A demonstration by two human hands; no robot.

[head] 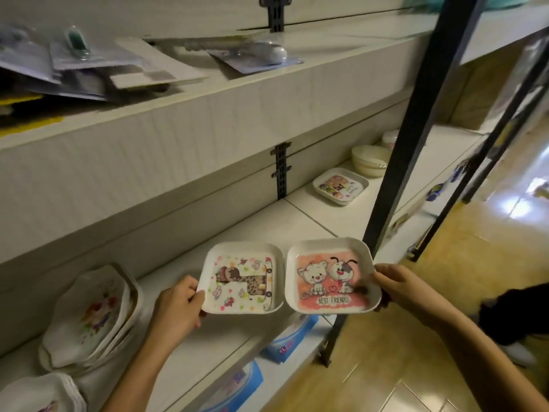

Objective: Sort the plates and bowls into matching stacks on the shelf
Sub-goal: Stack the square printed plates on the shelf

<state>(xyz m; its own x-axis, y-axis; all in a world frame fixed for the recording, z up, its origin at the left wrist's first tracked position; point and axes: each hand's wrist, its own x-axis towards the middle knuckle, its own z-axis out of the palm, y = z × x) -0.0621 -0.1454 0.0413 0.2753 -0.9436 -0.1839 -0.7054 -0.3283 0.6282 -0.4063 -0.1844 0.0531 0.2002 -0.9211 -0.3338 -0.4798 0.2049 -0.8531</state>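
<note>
Clamping rims: left grip [178,307] on glossy square giraffe plate [242,282]; right grip [398,288], pink plate [329,278].

The giraffe plate [242,282] and pink cat-and-dog plate [329,276], both square and white-rimmed, are held face-up, side by side, over the shelf [312,215].

The giraffe plate [242,282] at the left hand [178,304] is white with a brown-spotted giraffe. The pink plate [329,276] at the right hand [398,289] shows a white cat and dog. Left of the left hand, the stack [95,313] is white and floral.
</note>
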